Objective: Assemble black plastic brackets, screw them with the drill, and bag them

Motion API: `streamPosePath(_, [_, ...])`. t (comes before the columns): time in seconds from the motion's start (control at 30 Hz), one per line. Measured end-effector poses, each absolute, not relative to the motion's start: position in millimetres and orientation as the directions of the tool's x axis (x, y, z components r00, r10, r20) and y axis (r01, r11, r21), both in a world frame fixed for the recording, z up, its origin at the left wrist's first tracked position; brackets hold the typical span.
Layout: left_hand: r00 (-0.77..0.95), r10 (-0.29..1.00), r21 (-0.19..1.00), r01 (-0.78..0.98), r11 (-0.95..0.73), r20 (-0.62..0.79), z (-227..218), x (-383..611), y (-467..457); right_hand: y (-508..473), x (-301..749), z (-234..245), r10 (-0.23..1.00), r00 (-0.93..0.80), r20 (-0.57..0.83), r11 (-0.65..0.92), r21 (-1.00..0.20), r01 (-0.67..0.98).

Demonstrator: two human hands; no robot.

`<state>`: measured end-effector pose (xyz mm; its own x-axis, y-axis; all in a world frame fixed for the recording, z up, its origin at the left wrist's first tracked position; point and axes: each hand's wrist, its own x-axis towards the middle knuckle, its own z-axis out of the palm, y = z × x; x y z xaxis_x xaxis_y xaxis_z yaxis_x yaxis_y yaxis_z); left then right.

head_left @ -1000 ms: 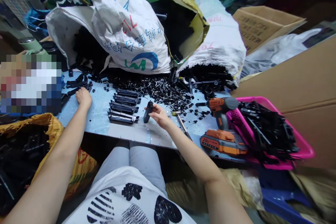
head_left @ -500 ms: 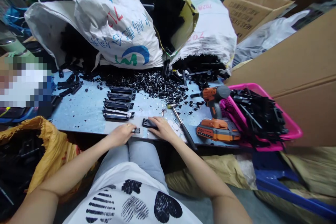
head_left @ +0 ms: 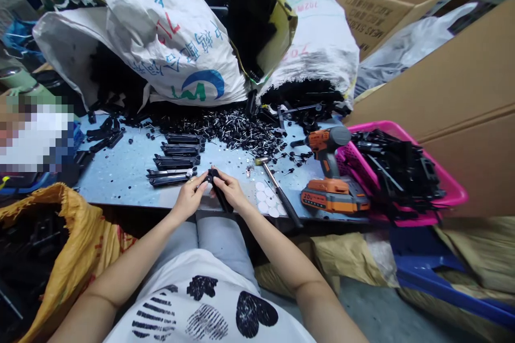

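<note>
Over the front edge of the blue table, my right hand (head_left: 230,188) is closed round a long black plastic part (head_left: 221,198), which is tilted. My left hand (head_left: 190,194) pinches a small black piece (head_left: 209,177) against the upper end of that part; the fingers partly hide where the two meet. Just beyond my left hand, several black plastic assemblies (head_left: 177,161) lie in a row. To the right of my hands are white round discs (head_left: 266,197) and a hammer (head_left: 279,189) with a dark handle.
An orange cordless drill (head_left: 328,171) stands beside a pink basket (head_left: 450,195) of black parts. Black-headed screws (head_left: 249,131) lie heaped at the back, before large white sacks (head_left: 173,37). A yellow sack (head_left: 76,225) is at the left, cardboard (head_left: 450,118) at the right.
My right hand has lifted the long black part off the work surface and turned it. My left hand has brought the small black piece up to its end.
</note>
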<state>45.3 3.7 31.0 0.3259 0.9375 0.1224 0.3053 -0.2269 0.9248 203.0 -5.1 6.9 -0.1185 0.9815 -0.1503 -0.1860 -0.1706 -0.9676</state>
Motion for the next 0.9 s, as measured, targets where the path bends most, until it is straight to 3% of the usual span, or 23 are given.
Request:
streamPosePath(0.1, [0.360,0.912,0.815,0.458,-0.355,0.195,39,39,5,-3,218,15,0.985,-0.172,-0.002,-0.011,-0.999,-0.048])
streamPosePath(0.23, [0.399,0.891,0.760,0.505,-0.410,0.215,46,39,1,-2,234,26,0.942,-0.263,0.207,0.265,-0.941,0.209])
streamPosePath(0.4, [0.170,0.951,0.859,0.410,-0.306,0.258,47,53,-3,-11,217,26,0.972,-0.135,0.192,0.217,-0.954,0.207])
streamPosePath(0.47, [0.167,0.978,0.955,0.245,-0.167,0.129,48,53,4,-12,213,25,0.967,-0.085,0.241,0.255,-0.936,0.241])
streamPosePath(0.53, [0.357,0.927,0.993,0.074,0.094,-0.114,50,47,12,-10,215,26,0.934,-0.140,0.329,0.357,-0.883,0.304])
streamPosePath(0.63, [0.669,0.630,0.898,0.134,0.420,-0.394,54,29,21,-7,234,32,0.883,-0.315,0.347,0.451,-0.812,0.371])
streamPosePath(0.7, [0.707,0.508,0.857,0.295,0.422,-0.493,59,13,22,-10,254,38,0.864,-0.441,0.243,0.445,-0.778,0.444])
streamPosePath(0.77, [0.669,0.493,0.831,0.456,0.318,-0.556,67,-3,21,-17,277,44,0.869,-0.479,0.126,0.410,-0.726,0.552])
streamPosePath(0.83, [0.623,0.536,0.799,0.573,0.182,-0.569,78,-14,19,-27,297,52,0.934,-0.342,0.102,0.310,-0.705,0.638])
streamPosePath(0.9, [0.611,0.606,0.795,0.604,0.058,-0.509,89,-12,15,-39,304,60,0.986,-0.122,0.117,0.168,-0.768,0.618])
